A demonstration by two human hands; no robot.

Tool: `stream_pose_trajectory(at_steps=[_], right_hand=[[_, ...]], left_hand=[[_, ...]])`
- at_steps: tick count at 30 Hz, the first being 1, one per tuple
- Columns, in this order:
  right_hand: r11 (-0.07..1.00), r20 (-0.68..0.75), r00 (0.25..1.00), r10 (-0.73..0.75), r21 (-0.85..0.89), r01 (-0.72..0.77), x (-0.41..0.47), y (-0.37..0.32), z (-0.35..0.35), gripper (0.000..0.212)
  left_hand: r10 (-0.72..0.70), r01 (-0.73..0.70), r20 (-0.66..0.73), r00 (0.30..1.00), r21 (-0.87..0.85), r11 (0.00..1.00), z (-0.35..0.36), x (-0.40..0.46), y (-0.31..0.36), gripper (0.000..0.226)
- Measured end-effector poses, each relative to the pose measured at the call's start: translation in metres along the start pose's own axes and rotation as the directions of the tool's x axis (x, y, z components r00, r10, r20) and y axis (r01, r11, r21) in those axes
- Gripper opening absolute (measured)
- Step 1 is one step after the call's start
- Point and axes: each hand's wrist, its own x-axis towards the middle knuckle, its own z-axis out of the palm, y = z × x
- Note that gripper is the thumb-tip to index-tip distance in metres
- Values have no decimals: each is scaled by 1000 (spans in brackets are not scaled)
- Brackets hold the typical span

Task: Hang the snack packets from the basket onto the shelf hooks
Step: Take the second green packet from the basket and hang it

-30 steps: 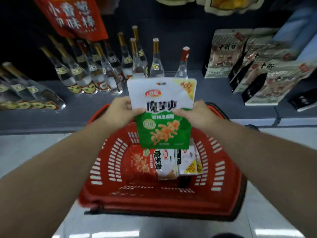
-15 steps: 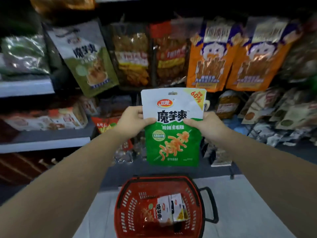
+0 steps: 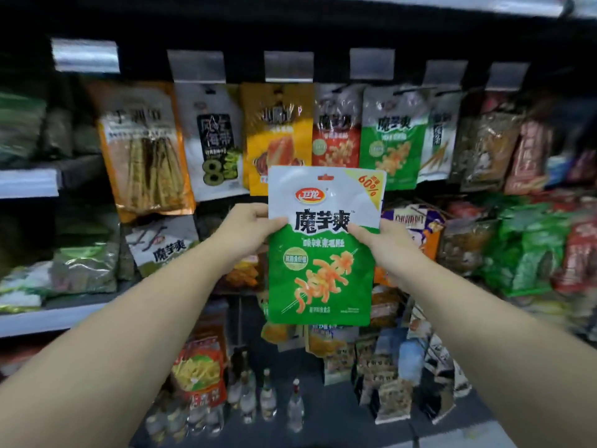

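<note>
I hold a white-and-green snack packet (image 3: 323,253) upright in front of the shelf, its hang hole at the top edge. My left hand (image 3: 247,229) grips its left edge and my right hand (image 3: 384,245) grips its right edge. Above and behind it hangs a row of packets on hooks with silver price tags (image 3: 289,66). One of them is a matching green packet (image 3: 392,140), up and to the right of mine, beside a red packet (image 3: 336,130) of the same brand. The basket is out of view.
More packets hang left, an orange one (image 3: 145,150) and a white one (image 3: 213,137). Green and red bags (image 3: 533,253) crowd the right shelves. Clear bottles (image 3: 268,399) stand on the low shelf below. White shelf edges (image 3: 29,182) jut out at left.
My view has tilted upward from the red basket to the upper hooks. Both hands have lifted the green packet up with it, and the basket has dropped out of sight.
</note>
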Motion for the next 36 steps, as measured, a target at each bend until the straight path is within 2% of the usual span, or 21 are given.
stream_pose_trajectory(at_steps=[4,8,10,15,24,26,29,30,33,36], right_hand=[[1000,-118,993,3,-5,-3,20,-5,-25,35],[999,-176,984,21,34,-15,57,-1,-60,31],[1000,-192,981,16,17,-13,79,1,-80,28],[1000,-185,983,5,-11,-7,141,-1,-136,25],[999,-133,990,-43,12,45,220,-14,-198,63],[996,-133,987,-93,-5,93,227,-15,-205,61],[991,-140,982,-129,28,134,234,-18,-212,27],[990,-147,980,-132,28,137,237,-19,-215,22],[990,-143,982,-120,53,129,237,-23,-218,26],[989,-141,985,-96,101,111,242,-22,-218,27]], left_hand=[[6,-6,-15,1000,-5,1000,26,26,24,13],[22,-21,-51,998,34,999,65,66,39,19],[43,-35,-95,995,80,996,88,87,49,20],[6,-3,-131,991,18,1000,139,145,78,12],[77,-74,-219,973,22,997,188,206,122,9],[82,-83,-240,967,6,997,194,211,130,10],[103,-111,-251,963,-20,994,198,214,139,11],[106,-115,-255,961,-20,993,199,215,140,13],[100,-107,-267,958,-11,994,201,220,142,25],[75,-84,-288,955,-16,996,204,223,140,23]])
